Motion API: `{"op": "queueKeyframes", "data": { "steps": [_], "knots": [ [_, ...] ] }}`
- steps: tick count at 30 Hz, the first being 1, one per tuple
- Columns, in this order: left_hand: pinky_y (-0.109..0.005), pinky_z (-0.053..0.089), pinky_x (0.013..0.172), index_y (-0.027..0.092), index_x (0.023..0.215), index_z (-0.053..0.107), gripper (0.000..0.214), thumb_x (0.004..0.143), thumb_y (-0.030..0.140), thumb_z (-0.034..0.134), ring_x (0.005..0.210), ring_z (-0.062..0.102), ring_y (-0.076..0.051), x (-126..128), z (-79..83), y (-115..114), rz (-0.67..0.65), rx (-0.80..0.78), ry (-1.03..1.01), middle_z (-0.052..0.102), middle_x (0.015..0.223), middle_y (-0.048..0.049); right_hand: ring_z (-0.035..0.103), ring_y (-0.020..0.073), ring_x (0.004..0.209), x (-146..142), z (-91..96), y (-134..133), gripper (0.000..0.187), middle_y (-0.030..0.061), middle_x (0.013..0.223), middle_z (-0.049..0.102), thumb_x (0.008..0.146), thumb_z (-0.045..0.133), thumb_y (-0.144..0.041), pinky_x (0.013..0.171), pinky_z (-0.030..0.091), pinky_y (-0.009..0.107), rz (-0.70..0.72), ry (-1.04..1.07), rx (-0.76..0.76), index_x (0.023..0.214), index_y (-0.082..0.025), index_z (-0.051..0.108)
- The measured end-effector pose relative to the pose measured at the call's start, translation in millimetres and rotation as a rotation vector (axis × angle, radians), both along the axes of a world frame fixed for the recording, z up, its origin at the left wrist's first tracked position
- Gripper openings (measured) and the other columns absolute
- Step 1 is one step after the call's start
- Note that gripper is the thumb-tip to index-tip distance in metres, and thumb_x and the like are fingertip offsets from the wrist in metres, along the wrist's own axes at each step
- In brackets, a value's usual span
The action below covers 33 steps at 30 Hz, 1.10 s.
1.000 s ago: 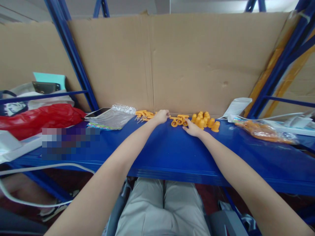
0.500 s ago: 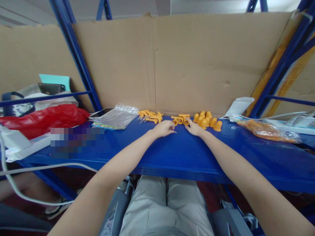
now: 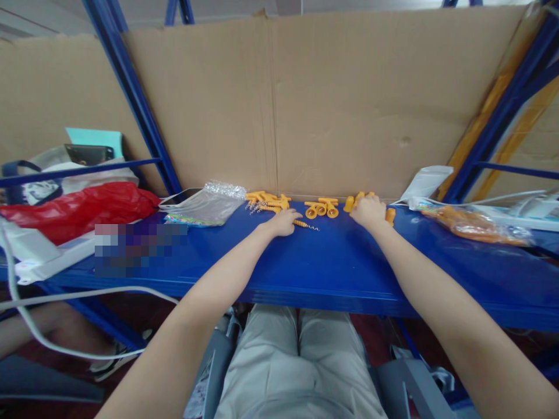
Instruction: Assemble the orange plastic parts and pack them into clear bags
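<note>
My left hand [image 3: 286, 223] is closed on an orange-handled corkscrew [image 3: 300, 223], whose metal spiral points right, just above the blue tabletop. Left of that hand lies a pile of similar orange corkscrews [image 3: 266, 201] with bare metal spirals. Between my hands, three orange corkscrews with bell-shaped sleeves [image 3: 322, 208] lie side by side, their round open ends facing me. My right hand [image 3: 369, 210] reaches down over a group of orange bell-shaped sleeves [image 3: 348, 204], its fingers curled among them. What those fingers grip is hidden, as are most of the sleeves.
A clear plastic bag [image 3: 205, 205] lies at the left back, near a red bag [image 3: 82, 209] and white power strip. On the right rests a plastic bag of orange parts [image 3: 476, 228] beside white cables. Cardboard [image 3: 340, 105] backs the blue table [image 3: 323, 273].
My right hand has moved from the sleeved corkscrews rightward onto the loose sleeves. My left hand has shifted slightly left, and its corkscrew now shows clearly.
</note>
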<state>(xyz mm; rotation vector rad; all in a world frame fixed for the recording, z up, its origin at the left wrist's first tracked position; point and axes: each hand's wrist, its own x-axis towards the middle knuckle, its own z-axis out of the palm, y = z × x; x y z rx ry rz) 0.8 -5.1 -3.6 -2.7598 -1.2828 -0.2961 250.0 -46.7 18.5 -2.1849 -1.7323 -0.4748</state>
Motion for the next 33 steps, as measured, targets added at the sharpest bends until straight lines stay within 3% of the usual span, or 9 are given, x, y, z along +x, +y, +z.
{"op": "queueKeyframes", "data": {
  "steps": [4, 8, 16, 22, 27, 30, 33],
  "knots": [
    [-0.029, 0.044, 0.102, 0.014, 0.110, 0.068, 0.042, 0.078, 0.005, 0.044, 0.113, 0.060, -0.020, -2.7, 1.7, 3.1, -0.022, -0.016, 0.068, 0.066, 0.119, -0.0101, 0.048, 0.0339, 0.124, 5.3, 0.8, 0.9, 0.041, 0.0238, 0.119, 0.062, 0.089, 0.046, -0.026, 0.092, 0.044, 0.042, -0.034, 0.066, -0.058, 0.121, -0.004, 0.060],
    [-0.029, 0.049, 0.090, 0.015, 0.101, 0.071, 0.031, 0.078, 0.014, 0.049, 0.100, 0.064, -0.021, -4.5, 3.2, 5.1, 0.061, 0.018, 0.028, 0.069, 0.105, -0.0110, 0.060, 0.0323, 0.112, 5.0, 0.1, 5.2, 0.036, 0.0221, 0.109, 0.068, 0.090, 0.043, -0.023, 0.091, 0.046, 0.041, 0.039, 0.112, -0.027, 0.108, -0.008, 0.070],
    [-0.025, 0.049, 0.085, 0.016, 0.099, 0.070, 0.027, 0.079, 0.017, 0.053, 0.091, 0.064, -0.019, -7.3, 4.1, 5.1, 0.064, -0.011, -0.018, 0.069, 0.098, -0.0083, 0.067, 0.0310, 0.096, 9.7, -4.4, 16.0, 0.033, 0.0194, 0.097, 0.072, 0.088, 0.042, -0.022, 0.083, 0.049, 0.039, 0.147, 0.181, 0.066, 0.094, -0.011, 0.073],
    [-0.026, 0.049, 0.082, 0.013, 0.099, 0.070, 0.027, 0.079, 0.016, 0.052, 0.088, 0.064, -0.019, -7.7, 5.7, 3.9, 0.046, -0.022, -0.009, 0.070, 0.095, -0.0096, 0.066, 0.0217, 0.092, 9.1, -8.0, 21.7, 0.028, 0.0103, 0.099, 0.073, 0.085, 0.044, -0.018, 0.084, 0.048, 0.031, 0.383, 0.315, 0.138, 0.091, -0.015, 0.071],
    [-0.026, 0.050, 0.084, 0.014, 0.100, 0.070, 0.028, 0.079, 0.014, 0.051, 0.088, 0.064, -0.018, -6.5, 5.5, 2.9, 0.050, -0.025, -0.018, 0.069, 0.095, -0.0083, 0.064, 0.0234, 0.098, 6.8, -12.0, 24.7, 0.024, 0.0097, 0.102, 0.071, 0.086, 0.046, -0.021, 0.089, 0.047, 0.036, 0.422, 0.310, 0.212, 0.092, -0.017, 0.068],
    [-0.027, 0.049, 0.087, 0.013, 0.101, 0.069, 0.028, 0.079, 0.015, 0.052, 0.092, 0.064, -0.019, -5.6, 5.0, 3.0, 0.056, -0.027, -0.026, 0.069, 0.098, -0.0096, 0.065, 0.0279, 0.098, 9.9, -16.4, 27.4, 0.023, 0.0136, 0.105, 0.070, 0.085, 0.054, -0.028, 0.085, 0.049, 0.039, 0.337, 0.321, 0.116, 0.100, -0.015, 0.067],
    [-0.028, 0.050, 0.086, 0.013, 0.098, 0.070, 0.026, 0.077, 0.014, 0.054, 0.090, 0.064, -0.019, -5.0, 4.2, 3.8, 0.051, -0.036, -0.046, 0.068, 0.094, -0.0089, 0.067, 0.0309, 0.088, 14.7, -22.8, 30.8, 0.025, 0.0137, 0.094, 0.071, 0.082, 0.062, -0.035, 0.079, 0.052, 0.041, 0.344, 0.311, -0.095, 0.096, -0.015, 0.068]
  ]
}}
